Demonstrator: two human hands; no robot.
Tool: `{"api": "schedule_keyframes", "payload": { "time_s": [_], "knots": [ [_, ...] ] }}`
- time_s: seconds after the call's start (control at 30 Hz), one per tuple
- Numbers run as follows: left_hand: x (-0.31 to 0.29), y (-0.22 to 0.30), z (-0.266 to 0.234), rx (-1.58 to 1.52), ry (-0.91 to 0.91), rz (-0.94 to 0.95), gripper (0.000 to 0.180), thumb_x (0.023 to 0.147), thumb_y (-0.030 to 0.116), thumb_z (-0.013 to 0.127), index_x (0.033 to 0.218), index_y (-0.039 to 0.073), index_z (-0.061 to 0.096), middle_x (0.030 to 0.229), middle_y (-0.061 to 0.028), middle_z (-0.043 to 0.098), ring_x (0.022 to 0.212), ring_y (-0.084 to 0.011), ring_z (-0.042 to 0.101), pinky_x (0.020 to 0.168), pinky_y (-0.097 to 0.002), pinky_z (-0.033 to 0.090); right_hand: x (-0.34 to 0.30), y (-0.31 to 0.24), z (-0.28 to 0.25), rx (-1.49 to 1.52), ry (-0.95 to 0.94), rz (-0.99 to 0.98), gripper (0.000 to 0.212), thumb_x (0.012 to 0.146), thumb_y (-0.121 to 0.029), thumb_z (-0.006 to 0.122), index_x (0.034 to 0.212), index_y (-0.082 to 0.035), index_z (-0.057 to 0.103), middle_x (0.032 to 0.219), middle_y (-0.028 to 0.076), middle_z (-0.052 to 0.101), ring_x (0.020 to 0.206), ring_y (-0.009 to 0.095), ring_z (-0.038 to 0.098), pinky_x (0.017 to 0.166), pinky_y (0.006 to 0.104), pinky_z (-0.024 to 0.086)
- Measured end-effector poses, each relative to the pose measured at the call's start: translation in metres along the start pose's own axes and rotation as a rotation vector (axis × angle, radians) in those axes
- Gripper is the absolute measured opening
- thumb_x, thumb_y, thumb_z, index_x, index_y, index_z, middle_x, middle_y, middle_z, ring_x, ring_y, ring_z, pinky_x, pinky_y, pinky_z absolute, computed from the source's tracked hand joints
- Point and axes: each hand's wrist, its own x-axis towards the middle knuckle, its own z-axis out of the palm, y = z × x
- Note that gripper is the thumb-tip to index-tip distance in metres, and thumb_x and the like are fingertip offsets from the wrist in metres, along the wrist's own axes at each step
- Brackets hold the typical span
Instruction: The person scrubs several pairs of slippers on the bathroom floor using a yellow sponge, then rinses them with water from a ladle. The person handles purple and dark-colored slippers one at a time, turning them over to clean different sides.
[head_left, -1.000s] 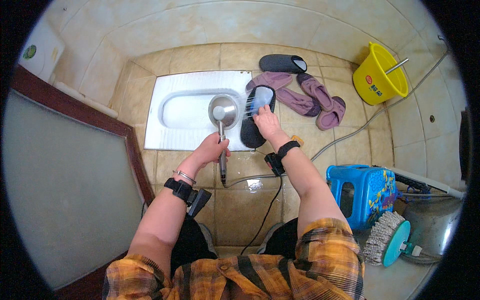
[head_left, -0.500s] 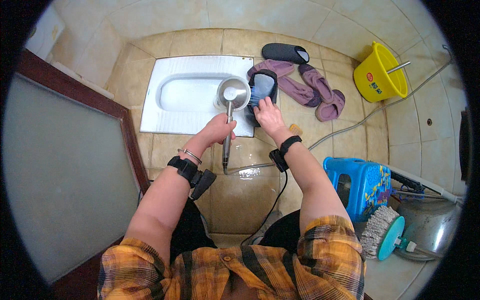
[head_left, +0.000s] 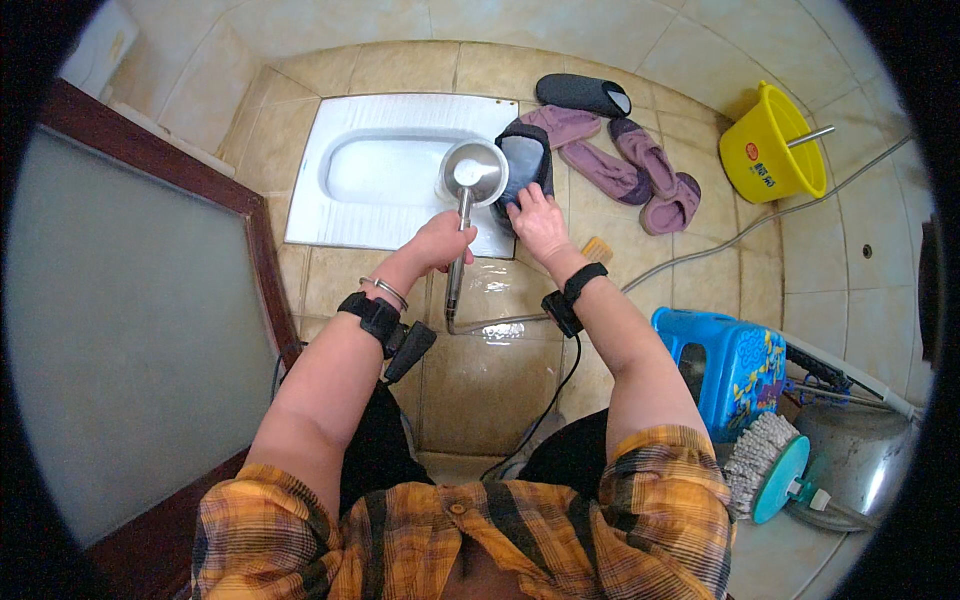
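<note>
My left hand (head_left: 443,240) is closed round the handle of a silver shower head (head_left: 478,170). Its round head is beside a dark slipper with a grey insole (head_left: 527,165), at the right end of a white squat toilet (head_left: 305,205). Fingers of my right hand (head_left: 541,222) grip the slipper's near part and hide some of it. From the handle's lower end, a grey hose (head_left: 690,259) runs off to the right. Wet tiles glisten below the shower head.
Purple slippers (head_left: 600,170) and another dark slipper (head_left: 580,93) lie beyond. To the right stand a yellow bucket (head_left: 755,150), a blue stool (head_left: 735,385) and a mop head (head_left: 765,465). A small yellowish brush or block (head_left: 597,250) is near my right wrist. A brown-framed door (head_left: 150,330) borders the left.
The slipper and my right hand have shifted slightly, and the slipper sits at a different tilt. Water streaks seen beside the shower head before are less visible. The whole view has moved a little.
</note>
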Motion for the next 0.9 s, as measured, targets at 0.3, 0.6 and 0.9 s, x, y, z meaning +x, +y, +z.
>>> {"api": "schedule_keyframes", "payload": {
  "time_s": [0.3,0.6,0.9],
  "knots": [
    [0.003,-0.001,0.002,0.012,0.016,-0.021,0.025,0.095,0.022,0.051,0.098,-0.002,0.051,0.071,-0.0113,0.065,0.056,-0.0194,0.06,0.041,-0.0333,0.045,0.006,-0.002,-0.003,0.001,-0.003,-0.008,0.012,0.081,-0.015,0.059,0.086,-0.009,0.069,0.09,0.005,0.061,0.105,0.024,0.053,0.073,0.039,0.052],
    [-0.003,0.004,0.003,-0.012,0.0,-0.04,0.025,0.096,0.022,0.049,0.099,-0.003,0.052,0.075,-0.0112,0.066,0.056,-0.0183,0.06,0.043,-0.0327,0.046,-0.001,-0.002,-0.002,0.0,-0.004,-0.009,0.022,0.084,-0.017,0.057,0.1,-0.01,0.07,0.094,0.008,0.062,0.11,0.027,0.052,0.076,0.0423,0.052],
    [-0.004,0.002,0.003,-0.024,-0.03,-0.034,0.023,0.097,0.023,0.049,0.094,0.0,0.052,0.073,-0.0096,0.066,0.054,-0.0164,0.059,0.042,-0.0316,0.045,-0.005,0.0,-0.003,0.053,-0.084,0.021,0.024,0.085,-0.019,0.056,0.102,-0.009,0.069,0.098,0.01,0.062,0.114,0.029,0.05,0.084,0.0479,0.052]
  ]
}}
